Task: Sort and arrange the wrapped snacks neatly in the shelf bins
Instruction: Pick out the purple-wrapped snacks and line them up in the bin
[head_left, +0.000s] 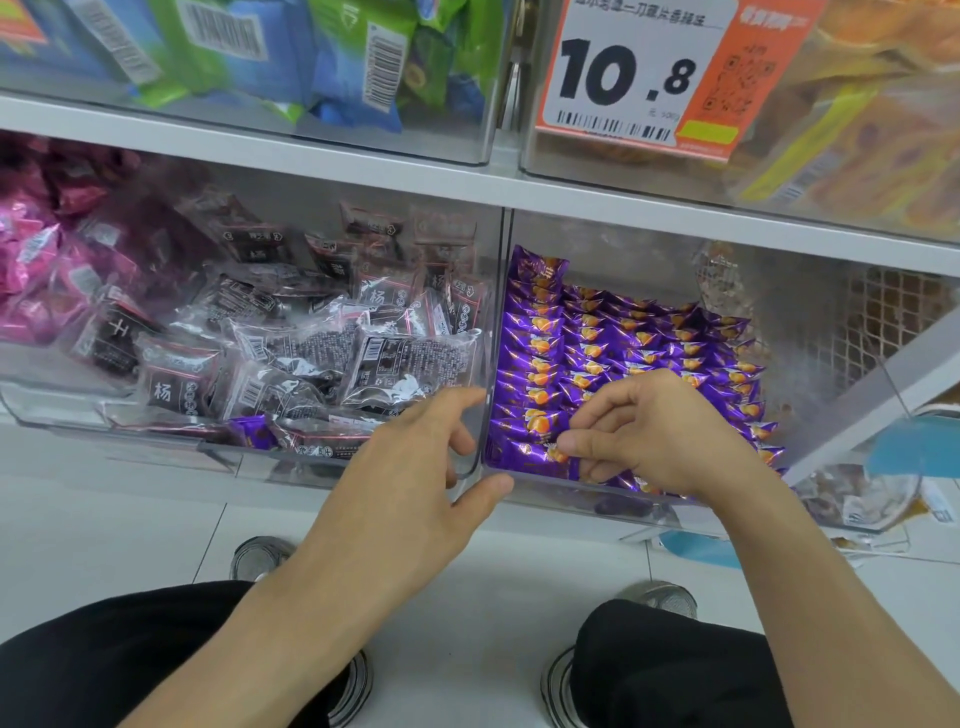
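Note:
Purple wrapped snacks (597, 338) with an orange picture lie in neat rows in the clear right bin (540, 480). My right hand (660, 431) reaches into the bin's front row; its thumb and curled fingers pinch a purple snack (524, 451) there. The clear left bin (156, 441) holds a loose heap of dark snacks in see-through wrappers (322, 348). One stray purple snack (249, 431) lies at the front of that heap. My left hand (415, 467) grips the left bin's front right corner, thumb outside and fingers over the rim.
Pink wrapped snacks (31, 270) fill the far left. The shelf above carries bins of blue and green packs (234, 52) and orange-yellow packs (857, 145), with a 10.8 price tag (634, 78). A tilted bin of brown snacks (893, 312) stands at the right. My knees and shoes are below on white tiles.

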